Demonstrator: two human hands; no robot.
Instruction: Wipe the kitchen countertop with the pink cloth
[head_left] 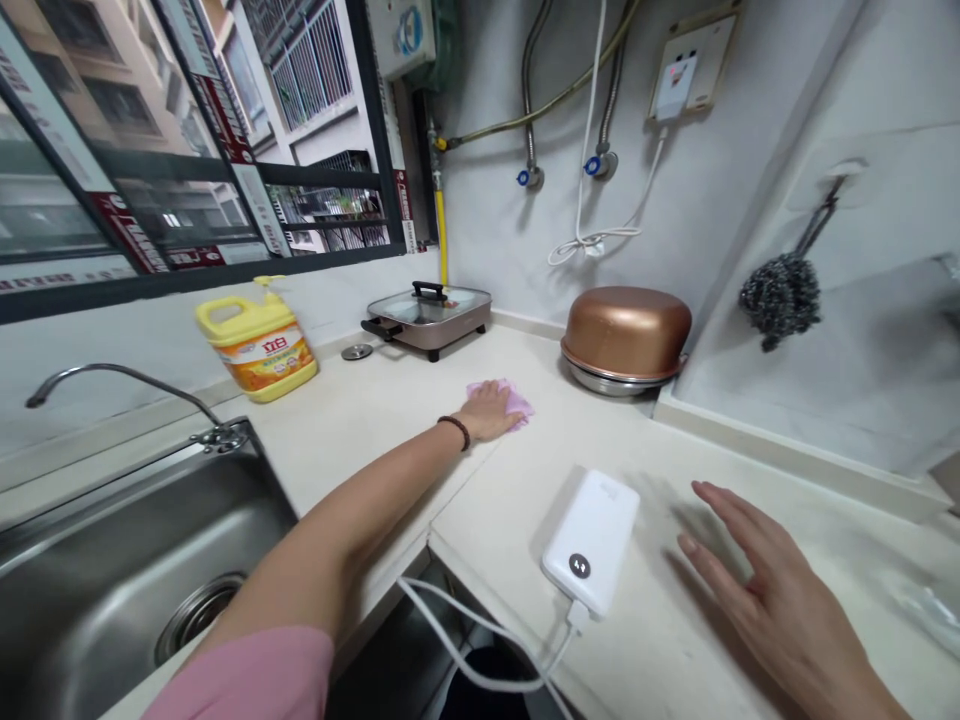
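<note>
My left hand reaches far across the pale countertop and lies flat on a pink cloth, fingers pressed onto it. A dark bead bracelet sits on that wrist. My right hand hovers just above the counter at the lower right, fingers spread and holding nothing. A white power bank with a white cable plugged into it lies just left of my right hand.
A steel sink with a tap is at the left. A yellow detergent bottle, a lidded electric pan and an upturned copper bowl stand along the back. A scrubber hangs on the right wall.
</note>
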